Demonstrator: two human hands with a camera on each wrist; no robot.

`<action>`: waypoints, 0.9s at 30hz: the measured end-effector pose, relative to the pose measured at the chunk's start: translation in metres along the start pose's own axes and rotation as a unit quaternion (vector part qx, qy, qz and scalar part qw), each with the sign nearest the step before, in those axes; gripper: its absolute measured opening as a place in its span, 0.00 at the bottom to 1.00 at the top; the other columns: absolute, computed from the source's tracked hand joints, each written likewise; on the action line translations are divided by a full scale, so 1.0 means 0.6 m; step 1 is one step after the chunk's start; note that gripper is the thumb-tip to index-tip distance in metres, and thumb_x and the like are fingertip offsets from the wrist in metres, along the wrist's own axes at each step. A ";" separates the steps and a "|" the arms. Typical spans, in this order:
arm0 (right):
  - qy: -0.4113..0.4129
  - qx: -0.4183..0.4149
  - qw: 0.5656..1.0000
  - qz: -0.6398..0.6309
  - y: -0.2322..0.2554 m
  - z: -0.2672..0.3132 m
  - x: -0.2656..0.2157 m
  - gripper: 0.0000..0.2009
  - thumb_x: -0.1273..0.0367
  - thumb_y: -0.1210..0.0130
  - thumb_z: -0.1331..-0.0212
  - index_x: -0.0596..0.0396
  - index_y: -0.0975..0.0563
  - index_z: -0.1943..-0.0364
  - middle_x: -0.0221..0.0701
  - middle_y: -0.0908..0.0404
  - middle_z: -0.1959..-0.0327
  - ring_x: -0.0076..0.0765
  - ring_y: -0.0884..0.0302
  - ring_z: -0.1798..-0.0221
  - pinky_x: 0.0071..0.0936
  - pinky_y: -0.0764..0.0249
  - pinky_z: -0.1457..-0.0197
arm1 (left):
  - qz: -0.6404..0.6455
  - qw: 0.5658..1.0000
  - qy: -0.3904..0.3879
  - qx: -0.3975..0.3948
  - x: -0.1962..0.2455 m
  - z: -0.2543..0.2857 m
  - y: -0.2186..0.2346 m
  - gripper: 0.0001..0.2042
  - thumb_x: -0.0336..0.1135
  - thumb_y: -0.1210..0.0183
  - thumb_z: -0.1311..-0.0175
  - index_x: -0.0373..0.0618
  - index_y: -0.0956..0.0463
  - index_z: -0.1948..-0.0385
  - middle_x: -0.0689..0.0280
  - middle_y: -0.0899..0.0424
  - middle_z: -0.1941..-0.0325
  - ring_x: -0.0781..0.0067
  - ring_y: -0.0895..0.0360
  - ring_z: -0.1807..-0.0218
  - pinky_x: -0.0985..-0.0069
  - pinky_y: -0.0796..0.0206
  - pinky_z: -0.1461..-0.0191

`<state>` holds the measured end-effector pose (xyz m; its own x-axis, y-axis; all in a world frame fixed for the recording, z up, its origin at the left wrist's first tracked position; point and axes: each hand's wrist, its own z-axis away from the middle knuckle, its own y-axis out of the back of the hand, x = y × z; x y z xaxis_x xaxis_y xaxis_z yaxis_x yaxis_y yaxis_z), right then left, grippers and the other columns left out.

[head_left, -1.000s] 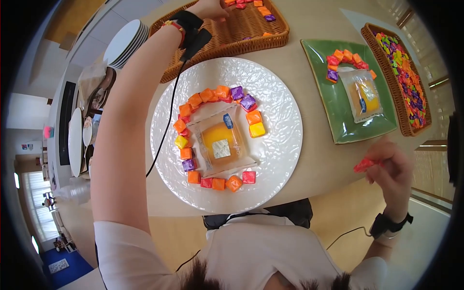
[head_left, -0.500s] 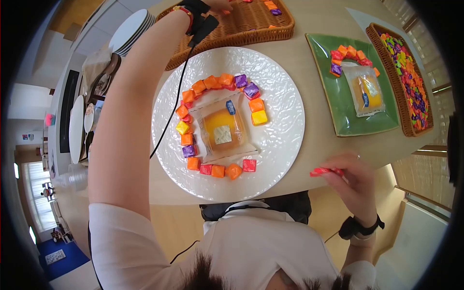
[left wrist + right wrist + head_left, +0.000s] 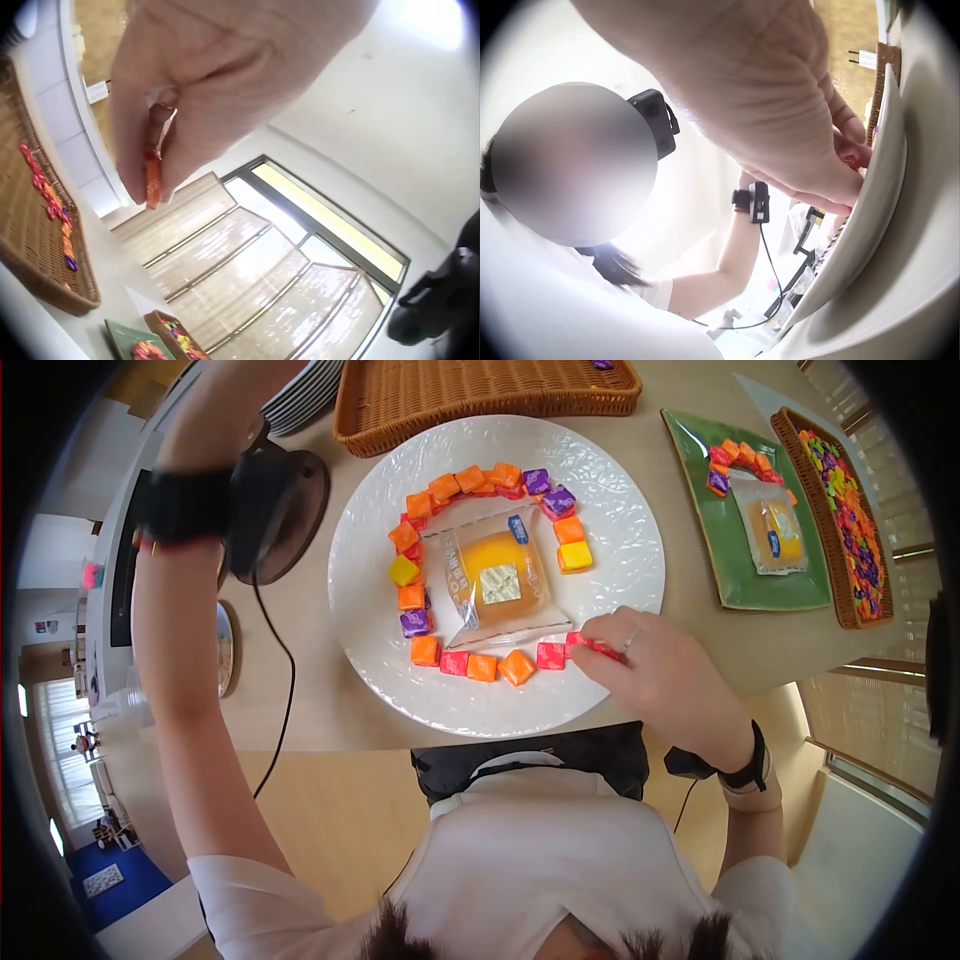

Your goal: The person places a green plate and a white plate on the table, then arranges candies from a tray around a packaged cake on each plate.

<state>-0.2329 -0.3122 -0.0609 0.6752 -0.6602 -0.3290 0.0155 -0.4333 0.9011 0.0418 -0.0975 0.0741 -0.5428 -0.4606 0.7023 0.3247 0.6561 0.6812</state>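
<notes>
In the left wrist view my left hand (image 3: pixel 217 75) pinches an orange wrapped candy (image 3: pixel 153 184) between finger and thumb. The head view shows that hand (image 3: pixel 235 405) blurred at the upper left, fingers out of frame. My right hand (image 3: pixel 665 675) holds red wrapped candy (image 3: pixel 604 650) in its fingertips at the lower right of the white plate (image 3: pixel 375 680), beside a red candy (image 3: pixel 551 656). Orange, purple, yellow and red candies curve around a clear packet (image 3: pixel 500 582) with yellow contents. In the right wrist view my right hand (image 3: pixel 772 105) reaches low over the plate's rim.
A wicker basket (image 3: pixel 490 398) stands behind the plate. At the right are a green plate (image 3: pixel 740 575) with another packet and candies, and a basket of mixed candies (image 3: pixel 850 540). Stacked white plates (image 3: pixel 305 398) stand at the upper left, and a black cable (image 3: pixel 290 690) hangs off the left side.
My right hand has moved left from beside the table onto the white plate with its red candy. My left hand has left the wicker basket toward the upper left. The head view has shifted.
</notes>
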 end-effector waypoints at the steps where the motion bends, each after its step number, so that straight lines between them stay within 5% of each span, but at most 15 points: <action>1: -0.033 0.005 0.999 -0.034 0.001 0.000 -0.001 0.08 0.76 0.45 0.50 0.61 0.26 0.65 0.39 0.26 0.61 0.42 0.25 0.55 0.34 0.25 0.51 | 0.008 1.000 0.009 0.009 0.009 0.028 0.003 0.07 0.33 0.37 0.31 0.42 0.23 0.62 0.69 0.19 0.65 0.83 0.22 0.62 0.86 0.29 0.57; 9: -0.087 -0.054 0.994 -0.041 0.000 -0.004 0.006 0.05 0.75 0.41 0.42 0.60 0.21 0.62 0.37 0.20 0.58 0.42 0.22 0.55 0.32 0.24 0.53 | 0.183 0.982 0.016 0.047 0.031 0.197 -0.020 0.07 0.28 0.35 0.34 0.43 0.25 0.63 0.69 0.19 0.64 0.84 0.22 0.62 0.87 0.29 0.56; 15: -0.090 -0.002 0.991 -0.102 0.002 -0.017 -0.009 0.07 0.76 0.38 0.46 0.60 0.21 0.64 0.34 0.18 0.58 0.42 0.21 0.56 0.33 0.23 0.55 | 0.205 0.973 0.015 0.105 0.018 0.216 -0.033 0.08 0.25 0.34 0.36 0.43 0.26 0.62 0.66 0.18 0.62 0.81 0.21 0.61 0.86 0.28 0.55; 17: -0.027 -0.021 0.995 -0.093 -0.004 -0.025 -0.012 0.08 0.78 0.46 0.47 0.63 0.25 0.61 0.39 0.22 0.59 0.46 0.24 0.53 0.36 0.24 0.52 | 0.245 0.962 -0.001 0.121 0.014 0.219 -0.036 0.08 0.25 0.34 0.36 0.43 0.26 0.62 0.66 0.18 0.62 0.80 0.21 0.61 0.86 0.28 0.54; 24: -0.091 0.023 0.990 -0.107 -0.014 -0.016 -0.023 0.07 0.76 0.38 0.44 0.59 0.20 0.62 0.37 0.19 0.57 0.42 0.21 0.56 0.34 0.22 0.55 | 0.209 0.970 0.008 0.127 -0.003 0.229 -0.030 0.09 0.26 0.34 0.37 0.42 0.27 0.61 0.65 0.18 0.64 0.79 0.20 0.62 0.86 0.28 0.58; 27: -0.093 -0.006 0.991 -0.093 -0.009 -0.016 -0.025 0.09 0.77 0.46 0.48 0.63 0.25 0.61 0.39 0.24 0.60 0.46 0.24 0.54 0.36 0.24 0.52 | 0.251 0.957 -0.022 0.140 -0.009 0.233 -0.036 0.09 0.26 0.34 0.36 0.41 0.27 0.61 0.65 0.17 0.65 0.79 0.20 0.64 0.86 0.28 0.61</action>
<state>-0.2360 -0.2941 -0.0582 0.5128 -0.6711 -0.5354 0.1371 -0.5516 0.8228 -0.0708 -0.0256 0.0266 -0.4064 -0.0234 0.9134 0.3360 0.9258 0.1732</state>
